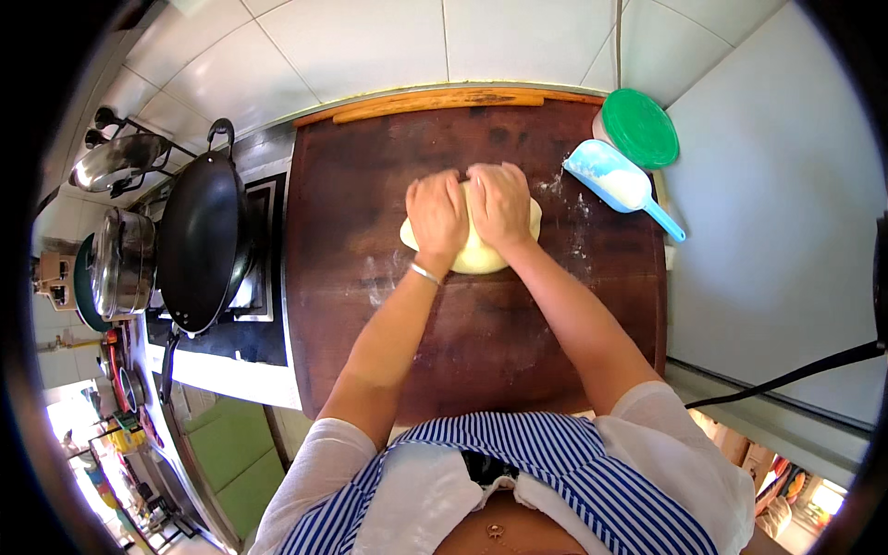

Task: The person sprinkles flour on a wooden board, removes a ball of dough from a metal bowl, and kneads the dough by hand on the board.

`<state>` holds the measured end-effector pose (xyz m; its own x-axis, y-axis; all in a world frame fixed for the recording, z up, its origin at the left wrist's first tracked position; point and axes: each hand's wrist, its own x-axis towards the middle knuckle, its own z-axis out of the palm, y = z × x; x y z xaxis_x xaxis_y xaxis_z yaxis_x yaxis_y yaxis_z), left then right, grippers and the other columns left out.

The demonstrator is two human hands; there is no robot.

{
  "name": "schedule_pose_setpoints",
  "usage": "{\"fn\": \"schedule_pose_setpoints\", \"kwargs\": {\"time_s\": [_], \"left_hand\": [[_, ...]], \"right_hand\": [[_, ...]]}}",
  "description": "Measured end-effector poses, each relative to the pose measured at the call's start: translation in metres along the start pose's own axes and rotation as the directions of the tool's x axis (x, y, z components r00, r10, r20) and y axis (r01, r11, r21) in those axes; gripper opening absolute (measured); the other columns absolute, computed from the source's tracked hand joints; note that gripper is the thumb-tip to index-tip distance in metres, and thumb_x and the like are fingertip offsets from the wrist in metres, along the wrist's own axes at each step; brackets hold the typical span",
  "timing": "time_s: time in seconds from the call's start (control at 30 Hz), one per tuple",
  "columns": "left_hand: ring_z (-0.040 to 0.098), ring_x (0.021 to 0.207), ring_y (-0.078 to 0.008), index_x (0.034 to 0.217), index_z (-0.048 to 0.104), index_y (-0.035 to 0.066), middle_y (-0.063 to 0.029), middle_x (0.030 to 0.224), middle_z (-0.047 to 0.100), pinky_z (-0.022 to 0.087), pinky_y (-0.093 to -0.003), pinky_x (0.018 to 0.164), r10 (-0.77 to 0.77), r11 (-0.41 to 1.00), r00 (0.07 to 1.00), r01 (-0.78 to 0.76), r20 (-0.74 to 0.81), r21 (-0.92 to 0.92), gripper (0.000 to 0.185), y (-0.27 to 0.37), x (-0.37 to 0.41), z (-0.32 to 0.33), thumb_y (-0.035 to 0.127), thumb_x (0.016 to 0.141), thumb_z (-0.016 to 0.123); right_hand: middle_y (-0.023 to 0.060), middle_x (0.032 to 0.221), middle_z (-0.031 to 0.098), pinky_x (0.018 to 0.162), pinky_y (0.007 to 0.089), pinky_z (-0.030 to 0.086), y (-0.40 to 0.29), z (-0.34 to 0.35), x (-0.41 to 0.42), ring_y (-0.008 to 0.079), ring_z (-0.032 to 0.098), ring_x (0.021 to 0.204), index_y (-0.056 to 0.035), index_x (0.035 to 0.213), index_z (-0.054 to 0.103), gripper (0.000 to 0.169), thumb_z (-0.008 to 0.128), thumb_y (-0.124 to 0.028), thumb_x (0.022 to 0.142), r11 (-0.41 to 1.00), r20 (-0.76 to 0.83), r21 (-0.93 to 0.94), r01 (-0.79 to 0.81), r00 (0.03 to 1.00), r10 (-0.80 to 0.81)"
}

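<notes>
A pale yellow lump of dough point(480, 253) lies on a dark wooden board point(472, 333). My left hand point(438, 214) presses on the dough's left part, palm down, with a bangle on that wrist. Beside it, my right hand point(499, 205) presses on the dough's right part. The fingers of both hands point to the far edge and look slightly blurred; their tips curl over the dough. Right of the dough, a light blue plastic scoop point(602, 166) holds white powder that looks like flour. Loose white powder marks the board on both sides of the dough.
Behind the scoop stands a tub with a green lid point(639, 128). Wooden rods point(444, 100) lie along the board's far edge by the tiled wall. At left, a black wok point(201, 243) sits on the stove near a steel pot point(125, 260). A pale panel point(770, 229) rises at right.
</notes>
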<state>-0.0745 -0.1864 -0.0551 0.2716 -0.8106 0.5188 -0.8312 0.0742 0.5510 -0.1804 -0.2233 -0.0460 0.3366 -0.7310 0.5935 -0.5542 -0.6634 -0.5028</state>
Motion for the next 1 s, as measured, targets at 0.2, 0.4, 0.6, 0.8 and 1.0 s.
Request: {"fn": "schedule_pose_setpoints", "kwargs": {"time_s": [0.2, 0.4, 0.6, 0.8, 1.0], "left_hand": [[0.056, 0.091, -0.0344, 0.087, 0.060, 0.001, -0.0192, 0.095, 0.061, 0.040, -0.0432, 0.083, -0.340, 0.940, 0.923, 0.337, 0.178, 0.052, 0.038, -0.024, 0.083, 0.045, 0.026, 0.091, 0.032], [0.056, 0.097, -0.0357, 0.105, 0.055, -0.003, -0.0247, 0.106, 0.057, 0.043, -0.0402, 0.086, -0.096, 0.984, 0.797, 0.166, 0.596, -0.063, 0.052, -0.061, 0.072, 0.029, 0.039, 0.093, 0.028], [0.054, 0.104, -0.0325, 0.117, 0.051, -0.002, -0.0201, 0.107, 0.059, 0.040, -0.0373, 0.091, -0.124, 0.969, 0.737, 0.233, 0.664, -0.077, 0.056, -0.012, 0.062, -0.016, 0.044, 0.092, 0.034], [0.047, 0.113, -0.0257, 0.110, 0.061, 0.019, -0.0083, 0.117, 0.056, 0.023, -0.0522, 0.100, 0.200, 0.902, 0.448, -0.432, 0.871, 0.015, 0.047, 0.063, 0.012, -0.033, 0.047, 0.090, 0.030], [0.057, 0.093, -0.0272, 0.097, 0.063, 0.004, -0.0123, 0.097, 0.063, 0.040, -0.0410, 0.087, 0.442, 0.864, 0.494, -0.459, 0.749, -0.207, 0.036, 0.057, -0.037, -0.097, 0.034, 0.089, 0.044]], "right_hand": [[0.0158, 0.102, 0.059, 0.089, 0.0456, 0.035, 0.057, 0.035, 0.081, 0.0319, 0.054, 0.098, -0.0005, 0.094, 0.060, 0.037, 0.037, -0.029, 0.091, 0.918, 0.223, -0.194, -0.345, 0.896, 0.384], [0.0182, 0.125, 0.048, 0.094, 0.0413, 0.036, 0.033, -0.019, 0.060, 0.0328, 0.047, 0.114, -0.0056, 0.111, 0.057, 0.059, 0.037, -0.055, 0.086, 0.903, 0.773, -0.121, -0.412, 0.532, 0.346], [0.0134, 0.093, 0.064, 0.077, 0.0306, 0.046, -0.016, -0.134, 0.009, 0.0203, 0.061, 0.087, -0.0026, 0.102, 0.061, 0.030, 0.058, -0.027, 0.084, 0.859, 0.691, 0.268, -0.436, 0.709, 0.144], [0.0109, 0.084, 0.066, 0.070, 0.0320, 0.050, 0.116, -0.173, 0.020, 0.0216, 0.063, 0.075, -0.0036, 0.090, 0.066, 0.017, 0.064, -0.012, 0.075, 0.829, 0.209, -0.257, -0.497, 0.808, 0.550], [0.0182, 0.090, 0.063, 0.075, 0.0362, 0.049, 0.153, -0.157, 0.021, 0.0318, 0.062, 0.085, -0.0059, 0.083, 0.067, 0.017, 0.064, -0.003, 0.066, 0.834, 0.546, -0.531, -0.148, 0.693, 0.471]]}}
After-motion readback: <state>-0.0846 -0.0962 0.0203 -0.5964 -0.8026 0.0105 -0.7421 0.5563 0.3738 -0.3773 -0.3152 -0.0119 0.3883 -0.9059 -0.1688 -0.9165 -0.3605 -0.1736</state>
